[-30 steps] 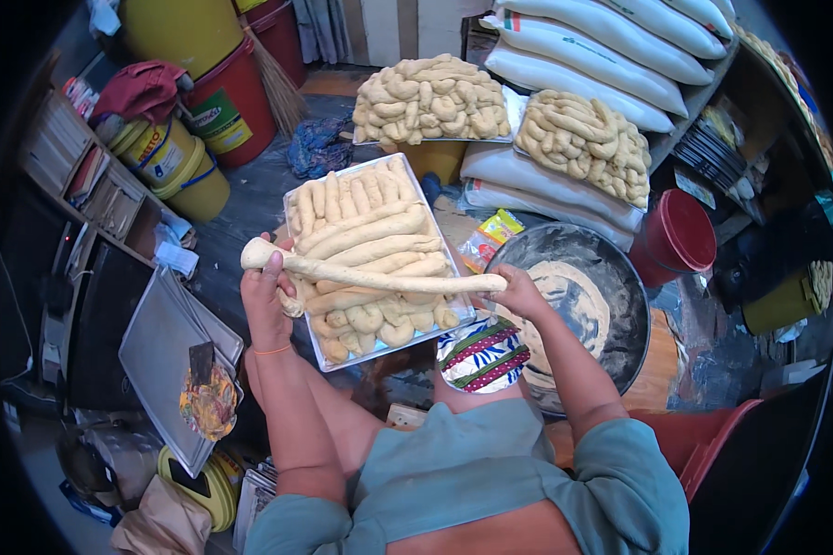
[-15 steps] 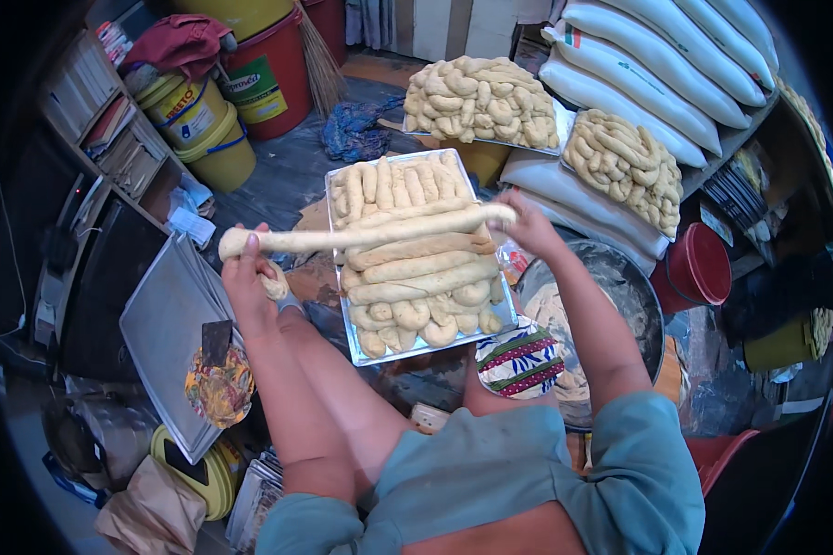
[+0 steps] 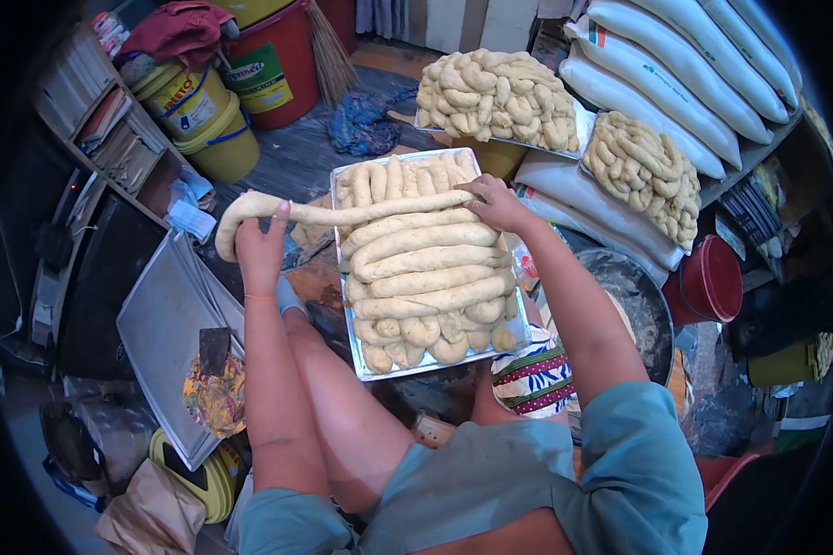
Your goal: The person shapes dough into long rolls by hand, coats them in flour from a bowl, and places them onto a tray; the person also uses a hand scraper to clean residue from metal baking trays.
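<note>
My left hand (image 3: 261,239) grips the left part of a long pale dough rope (image 3: 342,213), whose end bends down over my fingers. My right hand (image 3: 498,205) has its fingers on the right end of that rope, at the upper right of a metal tray (image 3: 361,363). The rope spans the tray, which holds rows of thick dough logs (image 3: 430,259), shorter upright pieces at the back and rounded pieces (image 3: 421,328) along the front. A patterned cloth (image 3: 530,379) lies on my right leg beside the tray.
Two heaped dough trays (image 3: 491,102) (image 3: 639,176) stand behind, near stacked white sacks (image 3: 666,74). A black basin (image 3: 643,314) and red bucket (image 3: 713,282) sit at right. Empty metal trays (image 3: 162,324) lean at left, below shelves (image 3: 120,139). Buckets (image 3: 217,148) stand at back left.
My right hand rose from beside the tray's front right to its upper right, carrying the rope's end over the logs. My left hand shifted slightly, and the rope's left end now droops.
</note>
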The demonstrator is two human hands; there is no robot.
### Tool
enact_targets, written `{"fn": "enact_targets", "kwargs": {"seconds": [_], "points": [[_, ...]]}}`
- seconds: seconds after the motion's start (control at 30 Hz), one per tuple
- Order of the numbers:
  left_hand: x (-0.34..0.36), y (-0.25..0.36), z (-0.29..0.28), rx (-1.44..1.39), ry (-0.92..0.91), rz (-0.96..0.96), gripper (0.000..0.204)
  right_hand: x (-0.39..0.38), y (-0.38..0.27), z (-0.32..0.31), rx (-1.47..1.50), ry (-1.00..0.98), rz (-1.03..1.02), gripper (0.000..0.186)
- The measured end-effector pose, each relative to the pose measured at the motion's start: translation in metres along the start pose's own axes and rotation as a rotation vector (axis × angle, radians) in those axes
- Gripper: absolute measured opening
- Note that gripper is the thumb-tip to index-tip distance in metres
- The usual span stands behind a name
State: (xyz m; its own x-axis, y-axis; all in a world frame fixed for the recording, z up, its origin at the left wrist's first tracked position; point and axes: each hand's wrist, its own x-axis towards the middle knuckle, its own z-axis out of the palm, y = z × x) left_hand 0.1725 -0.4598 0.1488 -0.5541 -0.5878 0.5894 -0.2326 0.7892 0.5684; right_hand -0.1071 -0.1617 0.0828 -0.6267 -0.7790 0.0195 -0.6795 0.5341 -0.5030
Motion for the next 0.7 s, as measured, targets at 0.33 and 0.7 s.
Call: {"fn": "enact_targets", "kwargs": {"seconds": [0.33, 0.7], "points": [[0.033, 0.106, 0.083, 0.271, -0.852, 0.55, 0.032, 0.004, -0.035, -0.028, 0.812, 0.015, 0.059, 0.07], [-0.01, 0.07, 0.103, -0.091, -0.684, 0.275, 0.04, 0.023, 0.024, 0.005, 0.172, 0.391, 0.001, 0.066]]}}
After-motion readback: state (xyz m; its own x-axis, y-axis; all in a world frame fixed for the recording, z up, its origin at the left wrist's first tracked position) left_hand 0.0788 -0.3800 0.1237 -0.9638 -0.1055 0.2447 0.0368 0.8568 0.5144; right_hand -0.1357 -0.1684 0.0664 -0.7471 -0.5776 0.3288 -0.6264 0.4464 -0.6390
